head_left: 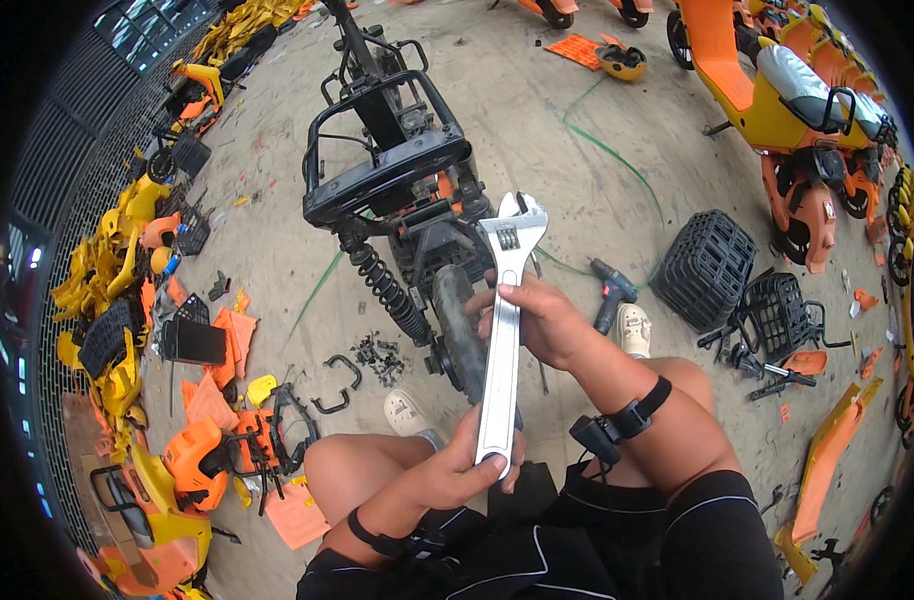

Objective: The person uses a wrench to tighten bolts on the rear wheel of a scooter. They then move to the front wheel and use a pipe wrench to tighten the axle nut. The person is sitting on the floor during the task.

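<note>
A large silver adjustable wrench point(504, 320) stands nearly upright in front of me, jaws at the top. My left hand point(455, 468) grips the bottom end of its handle. Higher up, my right hand point(539, 320) wraps around the shaft just below the jaw head. Behind the wrench is a stripped black scooter frame point(387, 150) with a rear wheel point(459, 325) and a coil shock absorber point(385, 288). My knees and white shoes point(409, 412) are below it.
A cordless drill point(611, 290) lies on the concrete to the right, beside black baskets point(707, 265). Loose bolts point(379, 355) and black brackets lie left of the wheel. Orange and yellow scooter panels point(217, 440) pile at left; an orange scooter point(787, 100) stands at upper right.
</note>
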A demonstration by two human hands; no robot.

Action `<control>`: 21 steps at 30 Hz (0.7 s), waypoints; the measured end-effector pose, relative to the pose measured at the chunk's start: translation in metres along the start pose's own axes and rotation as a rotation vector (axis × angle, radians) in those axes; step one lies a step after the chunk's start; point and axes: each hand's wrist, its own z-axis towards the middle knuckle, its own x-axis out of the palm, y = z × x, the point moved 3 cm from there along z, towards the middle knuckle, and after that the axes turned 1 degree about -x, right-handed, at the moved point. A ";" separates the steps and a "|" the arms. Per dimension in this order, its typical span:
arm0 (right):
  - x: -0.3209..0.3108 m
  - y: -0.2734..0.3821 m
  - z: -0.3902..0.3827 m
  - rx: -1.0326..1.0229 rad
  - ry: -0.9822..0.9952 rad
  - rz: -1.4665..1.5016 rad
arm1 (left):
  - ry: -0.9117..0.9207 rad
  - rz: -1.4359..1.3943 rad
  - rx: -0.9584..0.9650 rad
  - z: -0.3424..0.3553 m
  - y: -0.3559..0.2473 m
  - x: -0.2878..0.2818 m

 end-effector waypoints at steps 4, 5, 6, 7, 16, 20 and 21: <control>-0.006 -0.004 0.003 -0.045 -0.049 -0.088 | 0.011 0.128 -0.033 0.009 0.014 0.000; -0.005 -0.003 0.004 -0.049 -0.047 -0.135 | 0.018 0.161 -0.034 0.012 0.019 -0.002; -0.005 -0.001 0.004 -0.051 -0.045 -0.185 | 0.005 0.155 -0.065 0.014 0.024 -0.004; -0.003 0.002 0.005 -0.052 -0.042 -0.235 | -0.012 0.170 -0.073 0.017 0.030 -0.007; 0.006 -0.018 0.018 -0.089 -0.038 -0.320 | -0.188 0.212 -0.157 0.029 0.061 -0.024; 0.006 -0.015 0.022 -0.110 -0.030 -0.345 | -0.248 0.305 -0.187 0.033 0.059 -0.028; 0.006 -0.014 0.023 -0.121 -0.034 -0.347 | -0.272 0.356 -0.195 0.035 0.056 -0.030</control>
